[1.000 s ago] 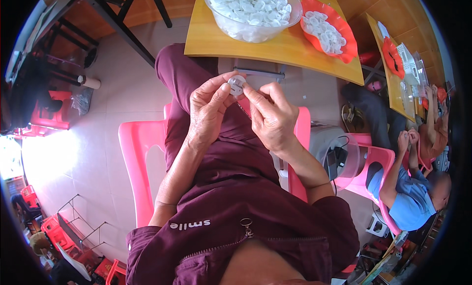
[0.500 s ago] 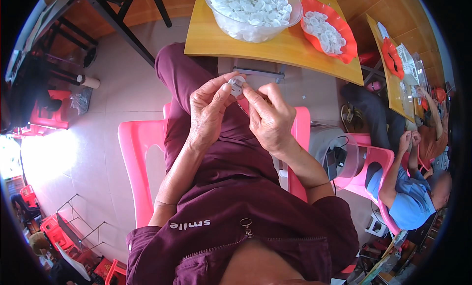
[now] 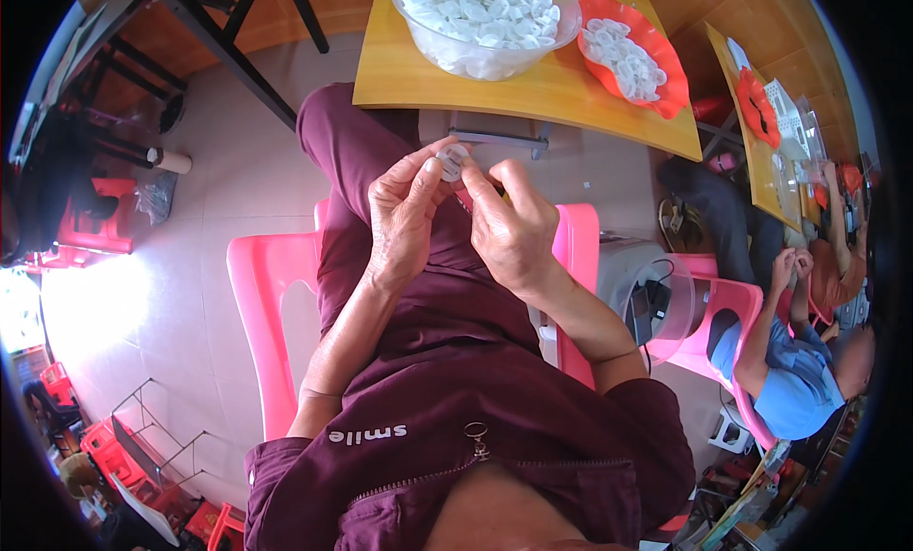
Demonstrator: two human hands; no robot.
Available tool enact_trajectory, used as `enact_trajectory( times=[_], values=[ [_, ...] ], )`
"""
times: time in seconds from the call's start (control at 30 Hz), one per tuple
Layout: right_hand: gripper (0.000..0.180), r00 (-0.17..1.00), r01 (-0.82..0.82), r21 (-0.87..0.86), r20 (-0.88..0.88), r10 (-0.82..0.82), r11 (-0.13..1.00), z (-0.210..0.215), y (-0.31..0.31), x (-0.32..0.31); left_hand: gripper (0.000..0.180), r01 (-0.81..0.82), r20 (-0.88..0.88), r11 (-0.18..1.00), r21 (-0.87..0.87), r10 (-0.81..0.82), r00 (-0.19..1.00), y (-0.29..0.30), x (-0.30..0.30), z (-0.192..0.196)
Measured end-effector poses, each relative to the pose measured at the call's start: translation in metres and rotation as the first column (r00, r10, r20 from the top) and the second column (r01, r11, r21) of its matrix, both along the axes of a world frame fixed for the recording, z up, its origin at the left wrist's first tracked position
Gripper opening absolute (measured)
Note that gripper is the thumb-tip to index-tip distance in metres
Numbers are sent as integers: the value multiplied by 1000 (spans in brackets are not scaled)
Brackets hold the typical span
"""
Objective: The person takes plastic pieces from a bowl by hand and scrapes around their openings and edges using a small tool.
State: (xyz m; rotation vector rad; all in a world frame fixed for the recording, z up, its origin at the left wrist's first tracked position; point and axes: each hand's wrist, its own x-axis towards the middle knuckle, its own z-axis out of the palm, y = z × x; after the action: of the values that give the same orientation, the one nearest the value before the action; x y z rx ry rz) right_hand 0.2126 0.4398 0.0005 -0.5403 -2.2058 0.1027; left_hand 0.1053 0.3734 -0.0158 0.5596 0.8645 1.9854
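In front of my lap, my left hand (image 3: 407, 204) pinches a small round whitish plastic piece (image 3: 452, 161) between thumb and fingers. My right hand (image 3: 514, 230) is closed, its index fingertip pressed to the right edge of the piece. A bit of something yellowish and dark shows between the right thumb and fingers, too small to name. Above the hands, a clear plastic bowl (image 3: 456, 58) heaped with similar white pieces stands on the yellow table. To its right, a red wavy-rimmed tray (image 3: 670, 61) holds more round white pieces.
The yellow table's (image 3: 399, 85) near edge lies just beyond my hands. I sit on a pink chair (image 3: 257, 275). At right, a clear round tub (image 3: 670, 313) holds a black adapter and cord. Further right, a person in blue (image 3: 785, 380) sits near a second table (image 3: 751, 161).
Both hands stay together at the round piece, which has shifted slightly left and turned a little. My right hand has moved slightly left, its curled fingers shifting.
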Motion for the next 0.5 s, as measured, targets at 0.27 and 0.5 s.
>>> enact_trajectory(
  times=[0.27,0.5],
  values=[
    [34,998,-42,-85,41,46,996,1,6,-2,29,-66,64,998,-3,66,996,2,4,-7],
    [38,995,-94,-156,-6,95,983,5,8,4,27,-54,135,998,-15,55,989,3,2,-3]
  ],
)
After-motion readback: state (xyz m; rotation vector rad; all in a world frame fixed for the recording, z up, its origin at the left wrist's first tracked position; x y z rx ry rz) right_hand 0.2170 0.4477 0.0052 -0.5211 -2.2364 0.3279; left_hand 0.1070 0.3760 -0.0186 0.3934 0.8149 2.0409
